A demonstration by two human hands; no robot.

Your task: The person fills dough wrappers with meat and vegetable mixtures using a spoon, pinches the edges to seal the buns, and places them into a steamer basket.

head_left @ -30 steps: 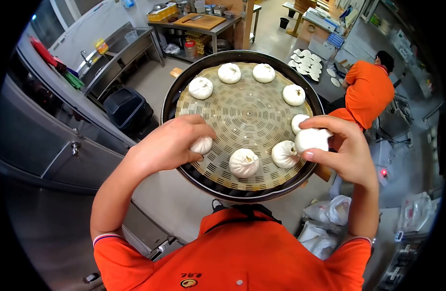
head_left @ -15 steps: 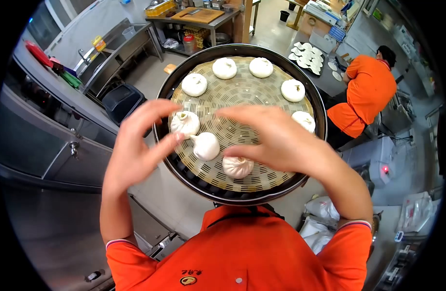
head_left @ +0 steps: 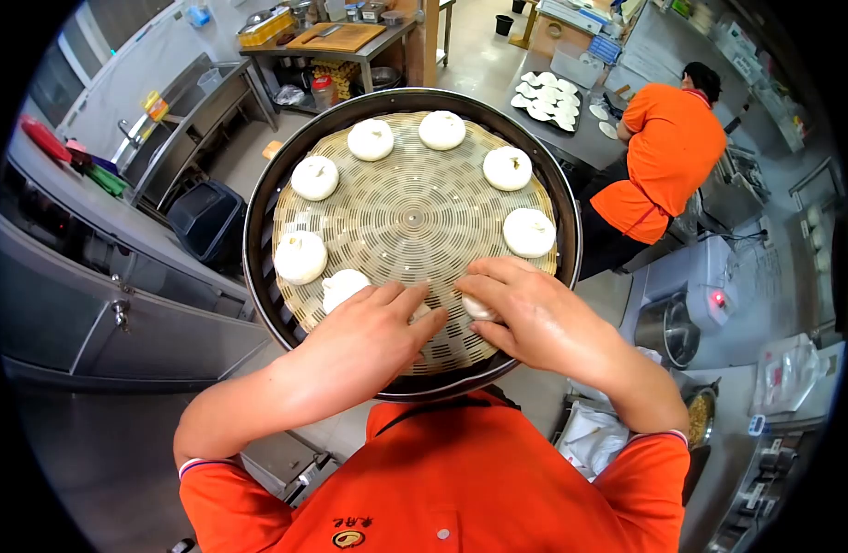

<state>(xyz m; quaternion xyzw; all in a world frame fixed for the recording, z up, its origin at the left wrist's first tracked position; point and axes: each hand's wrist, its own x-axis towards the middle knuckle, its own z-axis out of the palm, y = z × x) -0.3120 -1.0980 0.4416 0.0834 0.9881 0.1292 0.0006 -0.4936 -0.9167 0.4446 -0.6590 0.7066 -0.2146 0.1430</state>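
A round steamer tray (head_left: 254, 249) with a woven mat (head_left: 415, 198) is in front of me, with several white pleated buns round the mat's edge. My right hand (head_left: 539, 318) curls its fingers and thumb about one bun (head_left: 477, 308) at the near right. Close by, my left hand (head_left: 373, 332) has bent fingers and a thumb around a mostly hidden bun (head_left: 418, 314). Another bun (head_left: 344, 288) sits just beyond the left knuckles, partly covered. A further bun (head_left: 300, 257) lies to its left.
At the right, a co-worker in orange (head_left: 673, 143) bends over a counter with a dark tray (head_left: 546, 100) of white dough pieces. A sink (head_left: 180, 124), a bin (head_left: 206, 219) and a table with a cutting board (head_left: 339, 37) stand at the back left.
Both hands were raised and spread over the mat; they have come down to its near edge and closed around buns. The tray now appears further left in view.
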